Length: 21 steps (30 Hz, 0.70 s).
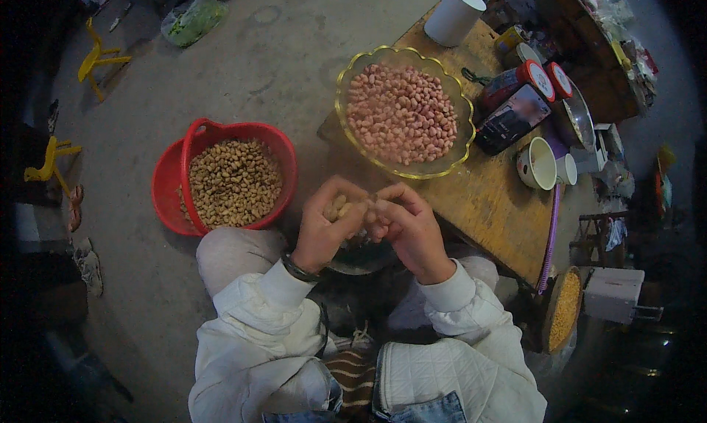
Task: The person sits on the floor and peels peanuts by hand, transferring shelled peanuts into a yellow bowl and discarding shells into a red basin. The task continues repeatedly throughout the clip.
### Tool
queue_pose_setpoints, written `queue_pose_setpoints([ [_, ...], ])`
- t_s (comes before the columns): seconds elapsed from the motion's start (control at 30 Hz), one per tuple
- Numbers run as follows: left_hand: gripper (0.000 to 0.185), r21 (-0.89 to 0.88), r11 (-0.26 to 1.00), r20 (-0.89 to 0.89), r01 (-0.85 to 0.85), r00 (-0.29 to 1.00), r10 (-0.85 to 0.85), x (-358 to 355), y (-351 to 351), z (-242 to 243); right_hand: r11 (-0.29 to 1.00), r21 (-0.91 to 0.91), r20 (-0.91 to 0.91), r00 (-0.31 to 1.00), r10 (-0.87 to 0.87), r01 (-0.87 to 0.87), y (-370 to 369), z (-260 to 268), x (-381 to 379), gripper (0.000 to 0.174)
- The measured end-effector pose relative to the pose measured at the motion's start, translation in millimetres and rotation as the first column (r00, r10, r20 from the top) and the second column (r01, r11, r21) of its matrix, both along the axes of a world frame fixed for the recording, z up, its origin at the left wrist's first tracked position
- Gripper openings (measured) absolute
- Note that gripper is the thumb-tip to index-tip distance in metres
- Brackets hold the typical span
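My left hand (331, 218) is curled around a few unshelled peanuts (338, 206). Its fingertips meet those of my right hand (411, 227), which pinches at something small between the two hands, likely a peanut but too blurred to be sure. Below the hands, partly hidden by them, is the rim of a dark container (353, 265) between my knees. A red plastic basket (165, 185) with a handle holds many peanuts in their shells (235, 182), to the left. Beyond my right hand, a clear bowl with a scalloped gold rim (343, 122) holds shelled pink peanut kernels (403, 113).
The bowl stands on a wooden table (497, 213). Also on it are a white cylinder (455, 17), a smartphone (513, 119), red-lidded jars (538, 80) and a white cup (537, 163). A tray of yellow grains (564, 311) is at right. Yellow stools (96, 61) stand far left.
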<state>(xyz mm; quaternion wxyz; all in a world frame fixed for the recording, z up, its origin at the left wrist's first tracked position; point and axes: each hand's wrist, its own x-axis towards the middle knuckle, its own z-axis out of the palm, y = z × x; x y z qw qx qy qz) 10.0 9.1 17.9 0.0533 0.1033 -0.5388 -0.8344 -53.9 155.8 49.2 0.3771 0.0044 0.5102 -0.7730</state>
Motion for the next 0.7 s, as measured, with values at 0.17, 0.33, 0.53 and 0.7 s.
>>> queue_pose_setpoints([
  [0.17, 0.016, 0.211, 0.977, -0.043, 0.037, 0.999, -0.029, 0.2, -2.2, 9.6, 0.994, -0.033, -0.19, 0.976, -0.106, 0.102, 6.4, 27.2, -3.4, 0.012],
  [0.33, 0.017, 0.304, 0.952, 0.017, 0.041, 0.999, -0.048, -0.9, 0.1, 5.8, 0.789, 0.188, -0.978, 0.185, 0.095, 0.586, 16.4, 35.5, -41.5, 0.02],
  [0.53, 0.019, 0.371, 0.928, 0.113, 0.019, 0.991, -0.065, -1.6, -0.6, 5.2, 0.754, 0.252, -0.95, 0.304, 0.073, 0.606, 22.5, 23.9, -54.9, 0.017],
  [0.7, 0.024, 0.449, 0.893, 0.154, 0.038, 0.981, -0.119, -1.5, -3.3, -0.3, 0.827, 0.215, -0.857, 0.507, -0.096, 0.52, 21.8, 24.0, -54.7, 0.014],
])
